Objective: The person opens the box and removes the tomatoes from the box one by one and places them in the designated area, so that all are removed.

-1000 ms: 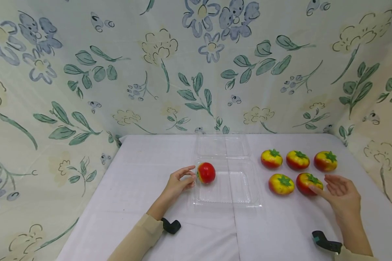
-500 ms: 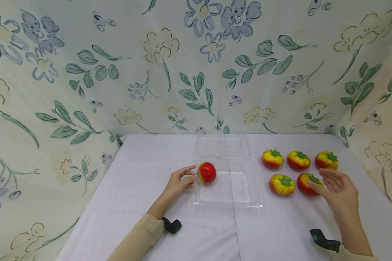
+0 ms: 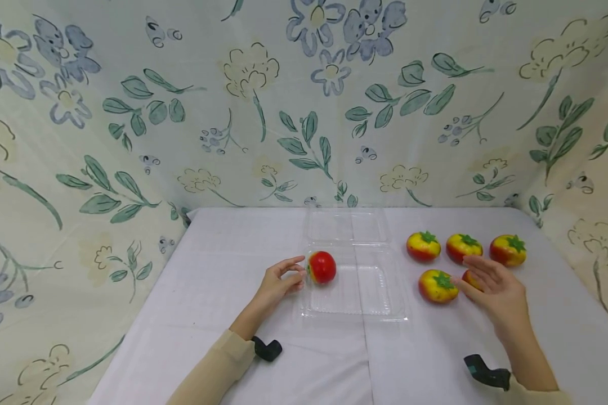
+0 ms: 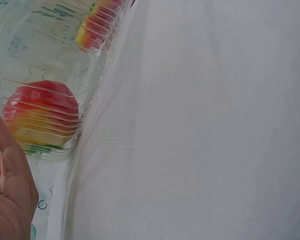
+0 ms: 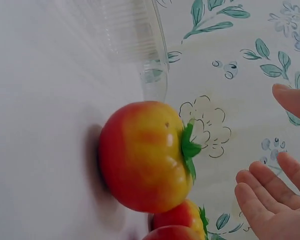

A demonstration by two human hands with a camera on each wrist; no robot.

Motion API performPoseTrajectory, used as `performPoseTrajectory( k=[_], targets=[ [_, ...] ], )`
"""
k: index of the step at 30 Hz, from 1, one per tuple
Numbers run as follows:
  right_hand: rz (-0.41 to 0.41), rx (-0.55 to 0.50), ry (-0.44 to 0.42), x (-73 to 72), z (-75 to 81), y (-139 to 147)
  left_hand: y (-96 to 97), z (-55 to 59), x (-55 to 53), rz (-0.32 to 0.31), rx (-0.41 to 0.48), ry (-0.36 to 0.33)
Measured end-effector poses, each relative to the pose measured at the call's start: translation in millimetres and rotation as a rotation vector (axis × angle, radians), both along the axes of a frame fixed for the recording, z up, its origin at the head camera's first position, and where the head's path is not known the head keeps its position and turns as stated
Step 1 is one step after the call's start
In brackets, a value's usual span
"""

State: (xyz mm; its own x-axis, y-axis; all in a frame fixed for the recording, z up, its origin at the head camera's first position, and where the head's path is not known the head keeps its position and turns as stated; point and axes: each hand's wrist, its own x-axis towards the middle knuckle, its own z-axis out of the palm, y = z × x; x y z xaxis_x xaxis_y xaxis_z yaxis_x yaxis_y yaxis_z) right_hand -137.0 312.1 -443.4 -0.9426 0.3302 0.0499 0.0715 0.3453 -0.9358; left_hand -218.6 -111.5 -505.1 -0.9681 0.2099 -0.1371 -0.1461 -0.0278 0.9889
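Note:
One red-and-yellow tomato (image 3: 322, 267) lies on its side in the left part of a clear plastic clamshell box (image 3: 403, 313), whose lid is folded back. My left hand (image 3: 280, 282) is at the box's left wall, fingers loosely bent; in the left wrist view a fingertip overlaps the wall beside the tomato (image 4: 42, 112). Over the front row of tomatoes, my right hand (image 3: 501, 295) hovers with fingers spread and nothing between them. It partly hides one tomato (image 3: 469, 279), while its thumb reaches the edge of the front-left tomato (image 3: 438, 286).
Behind the right hand, a back row of tomatoes stands stem up: the left one (image 3: 423, 246), the middle one (image 3: 464, 248) and the right one (image 3: 508, 250). A white cloth (image 3: 233, 247) covers the table. Floral fabric (image 3: 304, 112) hangs behind and at the sides.
My right hand has moved left, from beside the front-right tomato to over it, and now covers most of it. The left hand and the box have stayed put.

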Motion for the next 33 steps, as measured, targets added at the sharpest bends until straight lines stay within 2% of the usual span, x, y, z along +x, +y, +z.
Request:
performPoseTrajectory(
  k=[8, 19, 33],
  targets=[
    [0.060, 0.068, -0.014, -2.5, -1.5, -19, 0.2, -1.4, 0.0, 0.000, 0.003, -0.003],
    [0.128, 0.064, 0.086, -3.5, -4.4, -35, -0.2, -0.1, 0.4, 0.009, 0.016, -0.007],
    [0.211, 0.108, 0.069, -7.1, 4.8, -68, -0.3, 0.4, 1.7, 0.007, 0.021, -0.003]
  ],
)
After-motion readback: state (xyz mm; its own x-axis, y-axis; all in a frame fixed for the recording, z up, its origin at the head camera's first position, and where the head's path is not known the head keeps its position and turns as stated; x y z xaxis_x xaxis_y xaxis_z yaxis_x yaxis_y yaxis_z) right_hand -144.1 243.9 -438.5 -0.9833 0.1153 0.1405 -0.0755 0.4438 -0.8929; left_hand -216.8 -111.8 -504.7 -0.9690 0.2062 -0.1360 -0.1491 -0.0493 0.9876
